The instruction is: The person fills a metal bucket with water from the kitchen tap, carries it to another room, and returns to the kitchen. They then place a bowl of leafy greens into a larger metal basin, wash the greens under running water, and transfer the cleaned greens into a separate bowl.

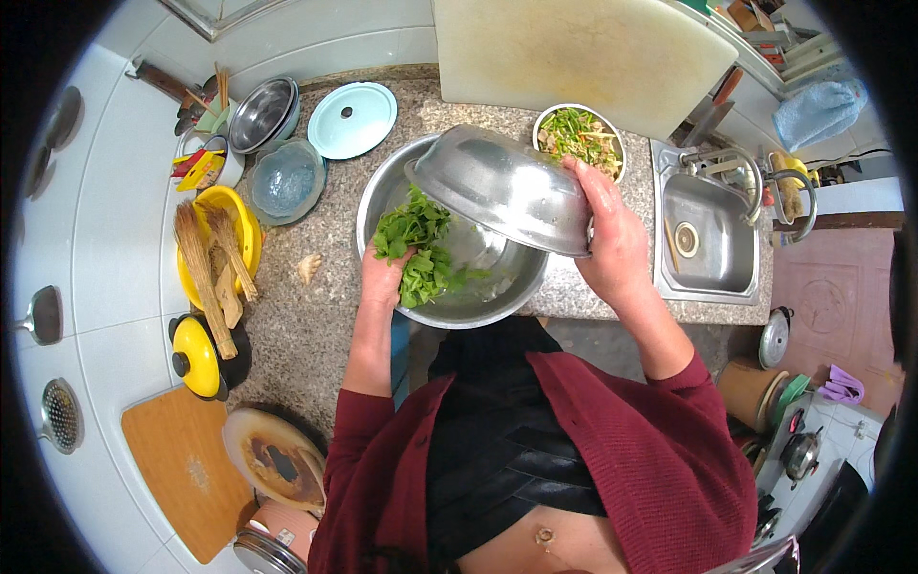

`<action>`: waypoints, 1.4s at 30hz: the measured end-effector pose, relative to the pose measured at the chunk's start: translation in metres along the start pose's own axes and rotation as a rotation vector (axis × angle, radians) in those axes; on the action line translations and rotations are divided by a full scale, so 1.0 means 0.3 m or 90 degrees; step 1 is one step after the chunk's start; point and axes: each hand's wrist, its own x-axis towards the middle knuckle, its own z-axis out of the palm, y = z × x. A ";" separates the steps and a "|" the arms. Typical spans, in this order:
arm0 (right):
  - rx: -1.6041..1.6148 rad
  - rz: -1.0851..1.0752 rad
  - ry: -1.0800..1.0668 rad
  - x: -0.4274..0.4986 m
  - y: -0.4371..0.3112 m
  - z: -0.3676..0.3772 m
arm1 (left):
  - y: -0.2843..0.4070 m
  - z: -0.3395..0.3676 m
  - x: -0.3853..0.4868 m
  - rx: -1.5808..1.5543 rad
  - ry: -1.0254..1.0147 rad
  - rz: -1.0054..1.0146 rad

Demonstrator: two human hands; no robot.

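My left hand [386, 276] holds a bunch of green leafy vegetables [423, 247] over the left side of a large metal basin [473, 312] on the counter. With my right hand [609, 229] I grip the rim of a smaller metal bowl [513, 183], tilted above the basin with its outer side turned up. The bowl's inside is hidden from me. Part of the basin's shiny bottom shows below the greens, with a few leaves hanging over it. Behind the tilted bowl stands a white-rimmed bowl of chopped green vegetables and pale pieces [579, 140].
A metal sink [706, 237] with a curved faucet lies at the right. On the left are a pale blue lid [353, 120], a glass bowl [287, 181], a yellow basin [251, 237] with straw brushes, and a yellow-lidded pot [197, 356]. A large cutting board [574, 57] leans behind.
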 end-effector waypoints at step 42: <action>0.100 0.288 -0.162 -0.136 0.038 0.143 | 0.337 0.090 -0.115 0.009 0.020 0.220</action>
